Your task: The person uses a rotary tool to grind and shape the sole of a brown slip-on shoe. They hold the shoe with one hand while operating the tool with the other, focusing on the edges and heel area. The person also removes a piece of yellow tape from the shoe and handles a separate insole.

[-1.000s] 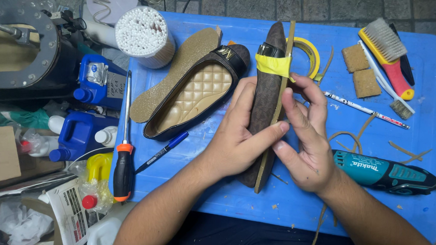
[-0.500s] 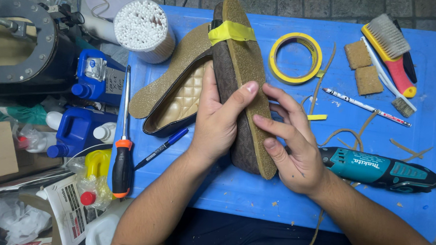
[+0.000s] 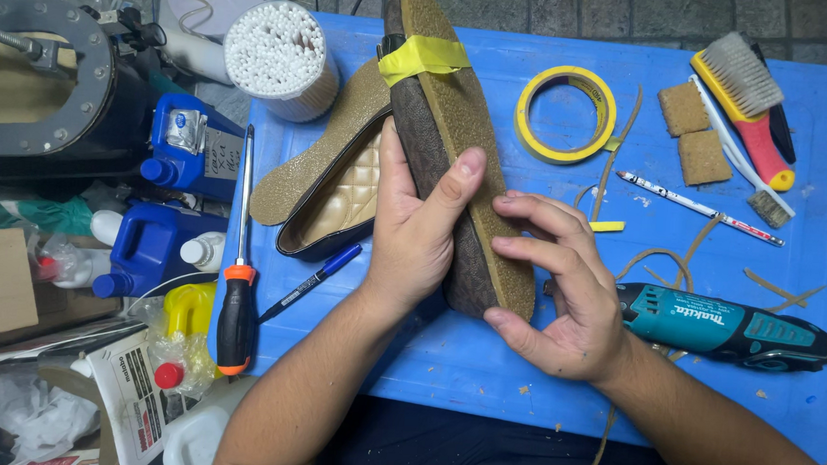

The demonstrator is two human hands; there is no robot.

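Here, at the far left beside the blue table (image 3: 815, 121), stand blue plastic jugs (image 3: 154, 238) and a round grey machine part (image 3: 44, 81). On the table's left edge lies a screwdriver (image 3: 237, 280) with an orange and black handle, next to it a blue marker pen (image 3: 312, 281), and above them a round tub of white sticks (image 3: 279, 58). A flat shoe with a quilted gold insole (image 3: 340, 196) lies on a tan sole sheet (image 3: 314, 152).

My left hand (image 3: 418, 237) is closed around the shoe with the cork sole (image 3: 456, 140), thumb lying across the sole. The shoe is lifted on its edge over the middle of the table, and yellow tape (image 3: 423, 58) is wrapped around it near the far end. My right hand (image 3: 566, 292) holds the near end, fingers curled on the sole edge.

Further right lie a yellow tape roll (image 3: 565, 113), a pencil (image 3: 698, 208), two cork blocks (image 3: 694, 134), brushes (image 3: 746, 104), and a teal rotary tool (image 3: 729, 325) just beside my right wrist.
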